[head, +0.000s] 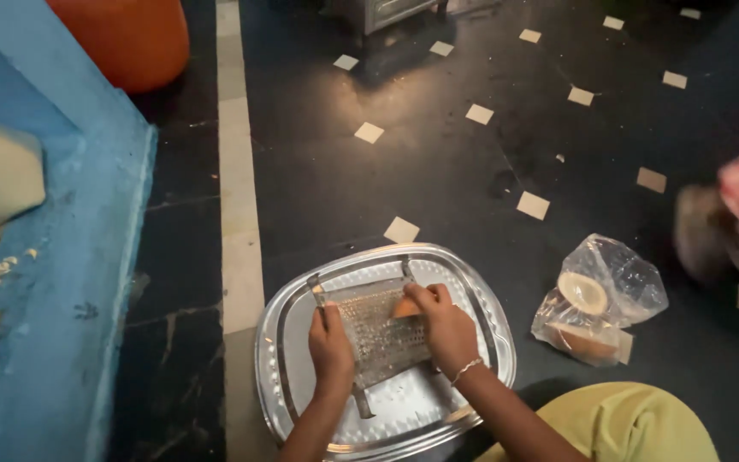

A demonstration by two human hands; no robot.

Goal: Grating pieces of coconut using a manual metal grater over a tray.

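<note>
Right hand (444, 323) closed on an orange piece (405, 306), pressed to the flat metal grater (378, 332); left hand (330, 345) grips its side rail. Grating judged under way; next stroke needs steady downward pressure. Grater stands tilted on a steel tray (481, 299) on the floor. Plastic bag (600, 299) lies right; nothing obstructs.

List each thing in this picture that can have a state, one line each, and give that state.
Metal grater: propped at a slant on the tray.
Left hand: gripping the grater's left side.
Right hand: pressing an orange-brown piece against the grater face.
Steel tray: flat on the floor.
Plastic bag: open, slumped, coconut halves inside.
</note>
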